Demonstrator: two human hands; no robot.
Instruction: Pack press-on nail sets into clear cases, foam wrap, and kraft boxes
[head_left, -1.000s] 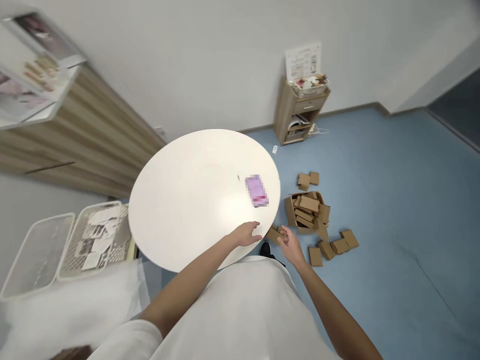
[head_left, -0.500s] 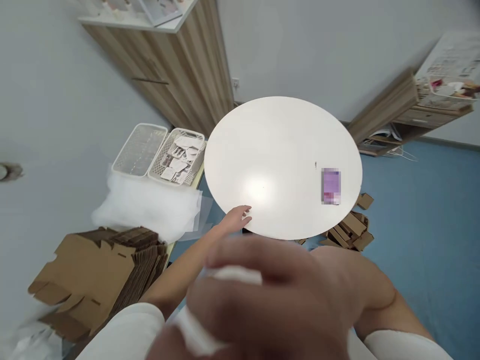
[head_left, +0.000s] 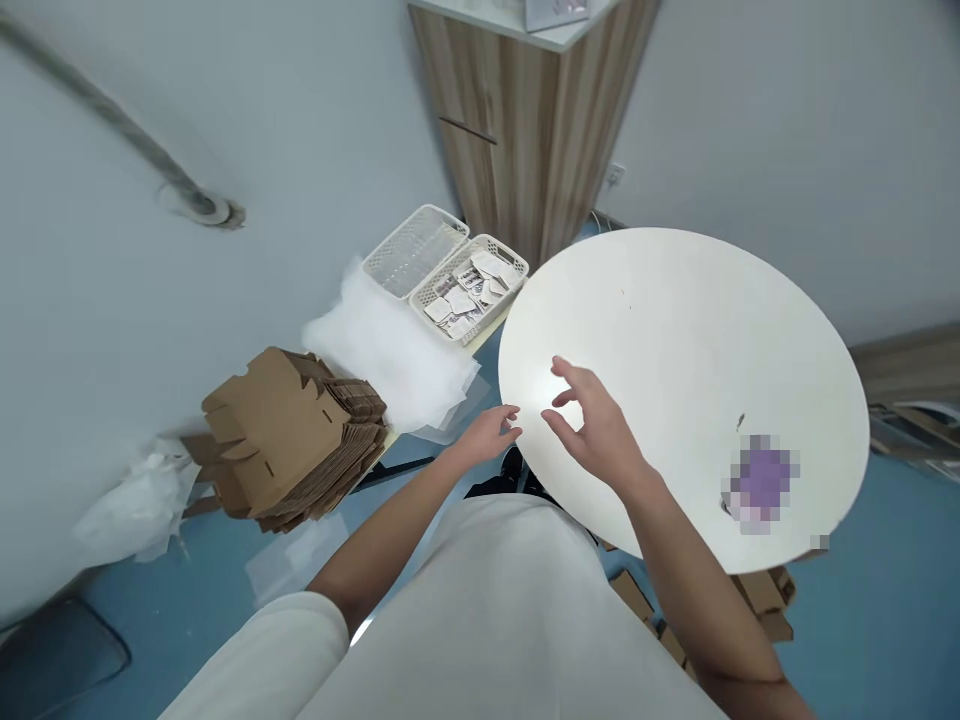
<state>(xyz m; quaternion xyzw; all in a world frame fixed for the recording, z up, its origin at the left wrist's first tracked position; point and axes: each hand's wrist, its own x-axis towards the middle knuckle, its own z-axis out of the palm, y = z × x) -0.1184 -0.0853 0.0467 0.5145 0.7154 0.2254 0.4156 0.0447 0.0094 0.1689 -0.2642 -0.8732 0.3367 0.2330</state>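
My left hand (head_left: 489, 436) hovers at the near left edge of the round white table (head_left: 675, 330), its fingers apart and nothing in them. Over the tabletop, a little further right, my right hand (head_left: 592, 420) is held with thumb and fingers spread, also holding nothing. On the right side of the table lies a blurred-out purple item (head_left: 763, 482), well away from both hands. A small dark object (head_left: 740, 421), too small to name, lies just beyond it.
To the left are a stack of flattened cardboard boxes (head_left: 281, 430), a pile of white translucent bags (head_left: 397, 350), a white basket of cards (head_left: 469, 292) and a second clear-looking basket (head_left: 417, 250). A wooden cabinet (head_left: 517, 130) stands behind. Cardboard boxes (head_left: 761, 592) lie on the floor at right.
My view has turned left, so the table now sits further right. My right hand has moved from close before the camera down and out over the table. My left hand stays near the edge.
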